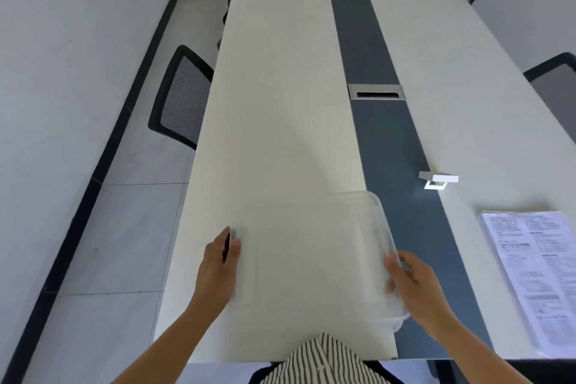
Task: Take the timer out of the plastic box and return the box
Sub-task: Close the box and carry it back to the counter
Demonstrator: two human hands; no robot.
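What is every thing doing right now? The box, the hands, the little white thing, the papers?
Plastic box: on the white table, looks empty, no lid seen, blurred.
Left hand: gripping the box's left edge.
Right hand: gripping the box's right edge.
Timer: out of the box, standing on the dark centre strip.
Papers: lying flat at the right.
Cable hatch: shut.

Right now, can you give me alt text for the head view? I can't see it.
Both hands grip a clear plastic box on a long white table, left hand on its left side, right hand on its right. A small white timer stands farther right, with printed papers nearer the table's edge.
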